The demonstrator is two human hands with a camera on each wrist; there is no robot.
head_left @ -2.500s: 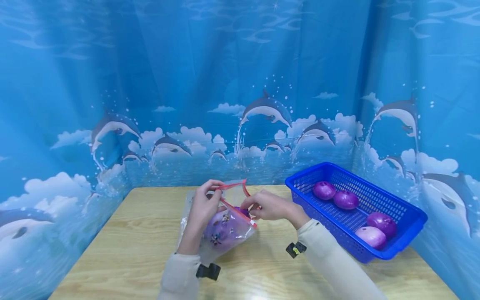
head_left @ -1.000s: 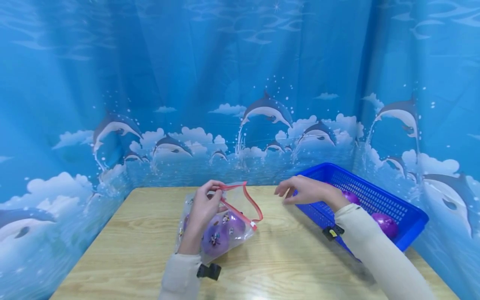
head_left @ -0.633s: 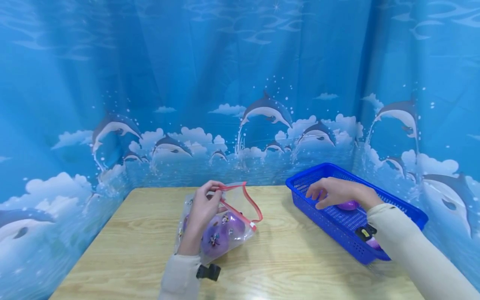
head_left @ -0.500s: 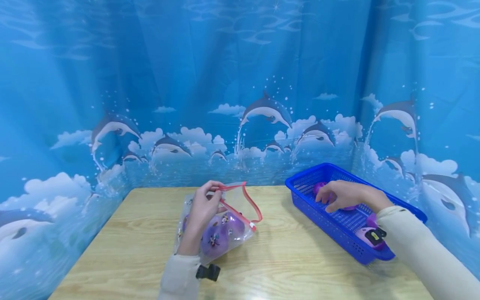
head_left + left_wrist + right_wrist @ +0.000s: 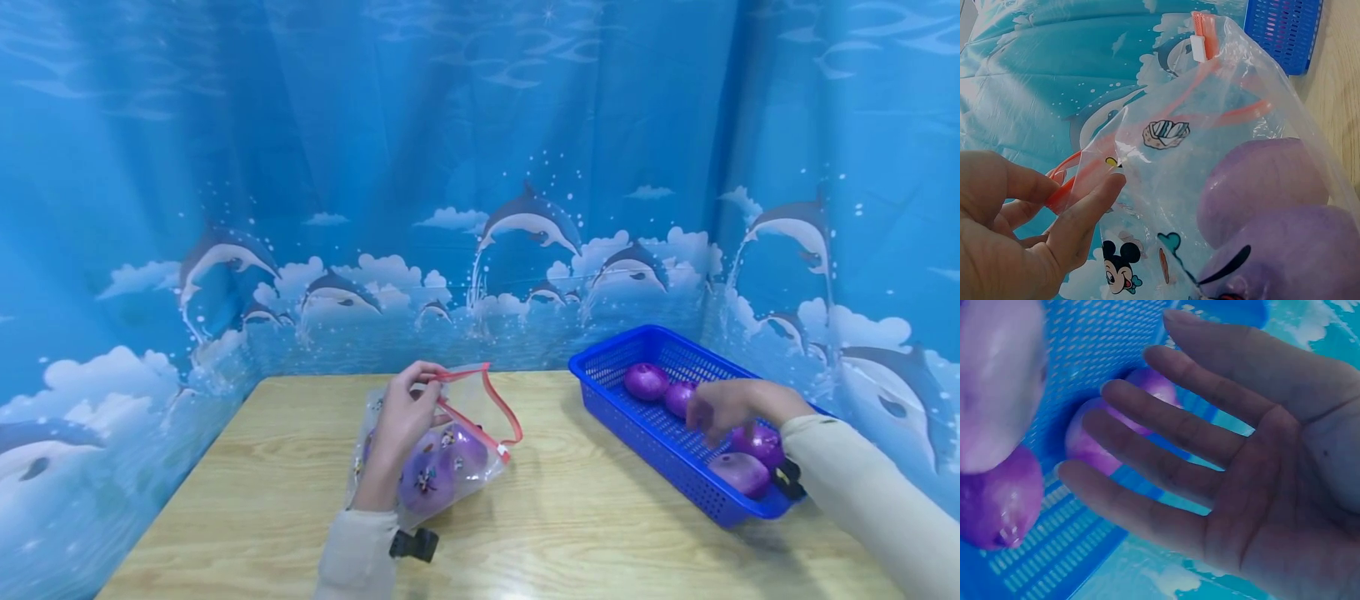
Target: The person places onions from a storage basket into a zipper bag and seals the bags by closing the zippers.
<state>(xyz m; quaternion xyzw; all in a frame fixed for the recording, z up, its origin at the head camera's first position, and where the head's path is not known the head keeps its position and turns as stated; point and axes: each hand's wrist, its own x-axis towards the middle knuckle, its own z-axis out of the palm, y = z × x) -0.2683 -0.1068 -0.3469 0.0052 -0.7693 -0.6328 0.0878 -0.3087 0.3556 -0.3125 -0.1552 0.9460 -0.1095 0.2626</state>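
The zip bag (image 5: 442, 454) sits near the middle of the desk (image 5: 570, 533), a clear, crinkly plastic pouch with a red-orange zip strip along its mouth and small cartoon prints on its skin, one of them a mouse figure seen close in the left wrist view. Two smooth, rounded purple onions (image 5: 438, 471) bulge through the film, pressed side by side at the bottom. The left hand (image 5: 401, 421) pinches the near lip of the zip strip between thumb and fingers, lifting it so the mouth gapes in a loop. Over to the right stands a blue plastic basket (image 5: 600, 367), oblong, its walls and floor a fine lattice of holes, resting on the pale wood-grain desk. Four glossy purple onions (image 5: 647, 381) lie in it in a loose row. The right hand (image 5: 723, 408) hovers over the basket's middle with fingers spread and straight, holding nothing, palm just above the onions. A blue dolphin-print curtain (image 5: 480, 167) hangs behind.
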